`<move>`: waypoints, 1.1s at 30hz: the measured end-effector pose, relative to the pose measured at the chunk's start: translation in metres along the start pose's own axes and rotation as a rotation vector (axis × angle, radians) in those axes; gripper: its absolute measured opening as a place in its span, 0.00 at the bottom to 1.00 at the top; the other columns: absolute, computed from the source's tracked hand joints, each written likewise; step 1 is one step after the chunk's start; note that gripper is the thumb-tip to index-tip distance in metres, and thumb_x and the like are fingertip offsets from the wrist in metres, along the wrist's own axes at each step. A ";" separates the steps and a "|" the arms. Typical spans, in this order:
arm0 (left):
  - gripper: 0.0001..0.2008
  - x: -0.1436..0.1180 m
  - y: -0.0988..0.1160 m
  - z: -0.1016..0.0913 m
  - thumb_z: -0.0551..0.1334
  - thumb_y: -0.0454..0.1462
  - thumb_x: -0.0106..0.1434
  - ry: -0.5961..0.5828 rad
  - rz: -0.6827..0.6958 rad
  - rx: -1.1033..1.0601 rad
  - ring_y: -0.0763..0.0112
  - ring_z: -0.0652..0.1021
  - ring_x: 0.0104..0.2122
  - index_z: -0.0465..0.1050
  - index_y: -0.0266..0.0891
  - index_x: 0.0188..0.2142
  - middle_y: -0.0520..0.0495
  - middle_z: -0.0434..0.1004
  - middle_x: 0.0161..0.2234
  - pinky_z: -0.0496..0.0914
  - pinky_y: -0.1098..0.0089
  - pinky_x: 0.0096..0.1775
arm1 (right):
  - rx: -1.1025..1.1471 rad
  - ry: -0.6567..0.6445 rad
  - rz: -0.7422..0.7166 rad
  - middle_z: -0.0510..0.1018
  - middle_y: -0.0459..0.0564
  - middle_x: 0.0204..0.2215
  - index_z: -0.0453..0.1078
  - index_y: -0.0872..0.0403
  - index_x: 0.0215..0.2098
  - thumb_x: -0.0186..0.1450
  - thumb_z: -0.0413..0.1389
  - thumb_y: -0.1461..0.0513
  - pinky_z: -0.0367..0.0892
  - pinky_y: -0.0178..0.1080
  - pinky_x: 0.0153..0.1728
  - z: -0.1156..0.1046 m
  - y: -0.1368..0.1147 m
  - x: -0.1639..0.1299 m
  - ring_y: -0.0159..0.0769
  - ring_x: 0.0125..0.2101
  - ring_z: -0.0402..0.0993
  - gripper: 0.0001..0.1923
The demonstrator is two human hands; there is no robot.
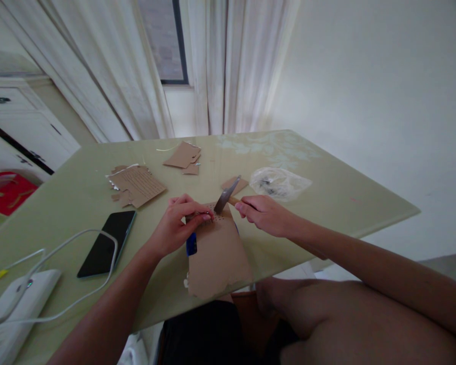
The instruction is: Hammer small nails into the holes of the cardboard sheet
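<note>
The left hand presses down on the brown cardboard at the near edge of the table, likely to keep it still. The right hand grips a small hammer, its head resting on the cardboard's far end.

brown cardboard, pale green table, black phone, white curtains

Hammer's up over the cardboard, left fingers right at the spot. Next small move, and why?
Probably a short, light tap. The hammer in the right hand is tilted just above the cardboard piece, whose top edge shows small holes. The left hand pinches that edge, fingertips close to the head, so a big swing looks risky.
</note>
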State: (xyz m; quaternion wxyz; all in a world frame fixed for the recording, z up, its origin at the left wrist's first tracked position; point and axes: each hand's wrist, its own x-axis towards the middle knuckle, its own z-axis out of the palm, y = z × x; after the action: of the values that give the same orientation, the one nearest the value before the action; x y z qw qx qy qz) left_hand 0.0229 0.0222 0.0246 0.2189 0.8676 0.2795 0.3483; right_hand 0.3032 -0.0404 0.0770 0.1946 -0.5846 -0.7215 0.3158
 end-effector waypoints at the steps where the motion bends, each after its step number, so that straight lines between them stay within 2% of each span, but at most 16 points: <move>1: 0.10 0.000 0.000 0.000 0.65 0.44 0.76 -0.004 -0.004 0.000 0.65 0.79 0.38 0.86 0.49 0.43 0.53 0.88 0.37 0.64 0.61 0.48 | -0.001 0.002 -0.001 0.75 0.46 0.24 0.71 0.54 0.31 0.80 0.49 0.52 0.59 0.37 0.30 0.000 0.000 0.000 0.32 0.24 0.69 0.23; 7: 0.13 0.002 0.006 -0.001 0.63 0.46 0.77 0.002 -0.003 -0.015 0.65 0.78 0.36 0.86 0.48 0.42 0.52 0.88 0.34 0.65 0.60 0.47 | -0.062 0.012 -0.027 0.74 0.47 0.24 0.70 0.53 0.31 0.80 0.49 0.53 0.59 0.38 0.32 -0.006 -0.009 0.000 0.34 0.26 0.70 0.22; 13: 0.12 0.002 0.008 0.000 0.66 0.47 0.75 0.010 -0.007 0.019 0.65 0.77 0.34 0.85 0.46 0.39 0.52 0.85 0.32 0.64 0.59 0.46 | -0.118 0.148 -0.160 0.72 0.44 0.24 0.69 0.52 0.33 0.81 0.49 0.51 0.55 0.39 0.34 -0.030 -0.038 -0.012 0.35 0.27 0.68 0.22; 15: 0.11 0.002 0.007 0.001 0.66 0.46 0.75 0.008 0.003 0.013 0.66 0.76 0.34 0.85 0.46 0.39 0.52 0.85 0.32 0.64 0.60 0.46 | -0.152 0.138 -0.180 0.71 0.44 0.24 0.68 0.52 0.33 0.82 0.49 0.52 0.54 0.39 0.34 -0.033 -0.048 -0.016 0.34 0.27 0.67 0.21; 19: 0.11 0.001 0.005 0.003 0.66 0.45 0.75 0.005 0.018 0.010 0.66 0.75 0.34 0.85 0.45 0.38 0.52 0.82 0.30 0.63 0.60 0.45 | -0.359 0.039 -0.211 0.68 0.45 0.23 0.67 0.52 0.30 0.82 0.51 0.54 0.50 0.41 0.34 -0.030 -0.061 -0.021 0.35 0.27 0.64 0.22; 22: 0.12 0.001 0.005 0.003 0.66 0.45 0.76 0.015 0.026 0.017 0.66 0.75 0.33 0.85 0.45 0.39 0.52 0.82 0.30 0.63 0.60 0.45 | -0.426 0.065 -0.230 0.67 0.44 0.23 0.67 0.52 0.31 0.82 0.50 0.53 0.48 0.41 0.34 -0.029 -0.065 -0.022 0.36 0.27 0.62 0.22; 26: 0.12 0.001 0.007 0.002 0.66 0.46 0.75 0.018 0.019 0.008 0.67 0.74 0.30 0.86 0.45 0.40 0.52 0.81 0.29 0.65 0.61 0.43 | -0.396 0.149 -0.222 0.69 0.44 0.24 0.69 0.53 0.35 0.83 0.49 0.54 0.50 0.40 0.33 -0.028 -0.067 -0.021 0.35 0.27 0.62 0.20; 30: 0.12 0.001 0.008 0.002 0.66 0.45 0.75 -0.007 0.008 0.033 0.66 0.75 0.32 0.86 0.45 0.38 0.51 0.80 0.28 0.65 0.61 0.44 | -0.479 0.056 -0.204 0.70 0.47 0.24 0.70 0.53 0.34 0.82 0.49 0.53 0.48 0.42 0.32 -0.023 -0.060 -0.019 0.36 0.26 0.63 0.21; 33: 0.12 0.001 0.006 0.002 0.66 0.45 0.75 -0.018 0.011 0.040 0.65 0.77 0.35 0.86 0.45 0.39 0.50 0.82 0.30 0.66 0.60 0.46 | -0.477 0.069 -0.200 0.72 0.48 0.25 0.71 0.53 0.34 0.82 0.49 0.53 0.49 0.41 0.33 -0.023 -0.059 -0.019 0.37 0.28 0.65 0.21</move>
State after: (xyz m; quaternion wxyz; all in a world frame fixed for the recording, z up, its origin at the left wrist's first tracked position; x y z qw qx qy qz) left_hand 0.0273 0.0177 0.0273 0.2022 0.8764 0.2797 0.3358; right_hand 0.2805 -0.0601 0.1359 0.1060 -0.5503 -0.8226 0.0957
